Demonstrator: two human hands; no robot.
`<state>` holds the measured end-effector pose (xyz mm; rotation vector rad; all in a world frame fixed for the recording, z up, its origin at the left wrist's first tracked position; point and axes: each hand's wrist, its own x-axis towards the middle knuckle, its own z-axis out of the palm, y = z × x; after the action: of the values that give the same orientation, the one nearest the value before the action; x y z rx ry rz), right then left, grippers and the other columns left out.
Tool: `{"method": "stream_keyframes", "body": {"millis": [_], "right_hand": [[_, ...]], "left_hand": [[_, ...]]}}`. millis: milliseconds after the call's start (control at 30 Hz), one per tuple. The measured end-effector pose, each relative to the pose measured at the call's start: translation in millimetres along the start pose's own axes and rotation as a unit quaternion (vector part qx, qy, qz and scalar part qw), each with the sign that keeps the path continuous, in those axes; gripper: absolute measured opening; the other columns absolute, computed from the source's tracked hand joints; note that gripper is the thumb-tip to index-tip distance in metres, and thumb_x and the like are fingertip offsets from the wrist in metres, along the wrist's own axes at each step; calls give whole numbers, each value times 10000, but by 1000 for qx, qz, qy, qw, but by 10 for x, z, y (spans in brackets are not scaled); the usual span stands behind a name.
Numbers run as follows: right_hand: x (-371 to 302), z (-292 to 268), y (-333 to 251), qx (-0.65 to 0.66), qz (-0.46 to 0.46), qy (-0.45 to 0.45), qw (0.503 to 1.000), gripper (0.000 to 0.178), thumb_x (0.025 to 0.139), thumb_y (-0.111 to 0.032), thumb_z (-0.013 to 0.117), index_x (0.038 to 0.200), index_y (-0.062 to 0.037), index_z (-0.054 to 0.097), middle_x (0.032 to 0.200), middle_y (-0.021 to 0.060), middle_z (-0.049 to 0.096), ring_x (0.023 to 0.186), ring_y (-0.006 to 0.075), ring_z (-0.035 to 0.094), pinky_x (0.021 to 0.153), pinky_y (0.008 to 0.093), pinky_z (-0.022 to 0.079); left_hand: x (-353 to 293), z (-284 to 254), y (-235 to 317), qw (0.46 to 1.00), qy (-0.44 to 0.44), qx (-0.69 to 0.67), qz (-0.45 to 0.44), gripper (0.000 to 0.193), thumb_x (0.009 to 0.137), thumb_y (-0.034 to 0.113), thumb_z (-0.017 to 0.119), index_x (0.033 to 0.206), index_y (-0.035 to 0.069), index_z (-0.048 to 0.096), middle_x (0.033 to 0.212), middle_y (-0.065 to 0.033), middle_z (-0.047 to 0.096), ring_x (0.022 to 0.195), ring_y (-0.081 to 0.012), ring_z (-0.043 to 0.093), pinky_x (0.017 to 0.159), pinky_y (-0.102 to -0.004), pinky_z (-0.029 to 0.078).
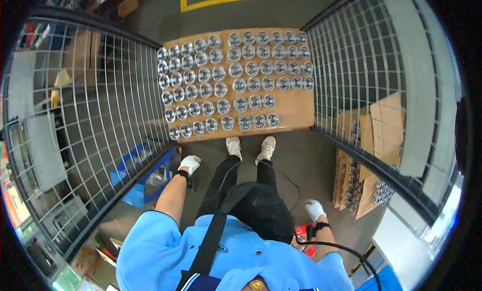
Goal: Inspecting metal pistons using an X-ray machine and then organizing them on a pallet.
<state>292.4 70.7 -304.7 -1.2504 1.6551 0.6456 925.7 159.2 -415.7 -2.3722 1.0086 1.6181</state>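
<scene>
My left hand, in a white glove, hangs just below the near left corner of a cardboard sheet. Its fingers look loosely apart, and I see nothing in them. My right hand, also white-gloved, hangs lower down, to the right of my legs. It looks loosely open and seems to hold nothing. Neither hand touches the rows of round silver metal parts, which look like pistons, standing on the cardboard. These rows stop short of the sheet's near right corner, where bare cardboard shows.
Wire mesh panels flank the cardboard, one on the left and one on the right. A blue crate lies by the left panel. Cardboard sheets layered with metal parts stand at right. A thin dark cable runs near my feet.
</scene>
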Motion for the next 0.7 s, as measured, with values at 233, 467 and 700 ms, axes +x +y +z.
{"method": "stream_keyframes", "body": {"millis": [233,467,700], "right_hand": [[-1244,1702,-26,502,55,-59,861,316,925,-131,607,1198,13,677,931,107,720,802,200,659,727,347,530],[-1586,3294,514,557,61,101,822,321,966,-177,614,1175,58,676,949,112,730,850,189,657,774,345,530],[-2890,3867,1583,540,136,249,792,404,923,-237,651,1191,66,661,1065,174,718,968,235,669,835,392,535]], "left_hand": [[-756,-480,793,982,-112,-150,-19,416,789,23,704,1204,32,688,951,-102,727,745,-178,669,628,-305,534],[-882,-364,1502,988,-131,-39,73,447,790,46,628,1235,55,676,893,-68,741,723,-166,672,610,-299,531],[-1299,559,1815,949,-151,183,209,257,841,242,635,989,58,736,821,-87,730,700,-197,696,599,-343,546]]}}
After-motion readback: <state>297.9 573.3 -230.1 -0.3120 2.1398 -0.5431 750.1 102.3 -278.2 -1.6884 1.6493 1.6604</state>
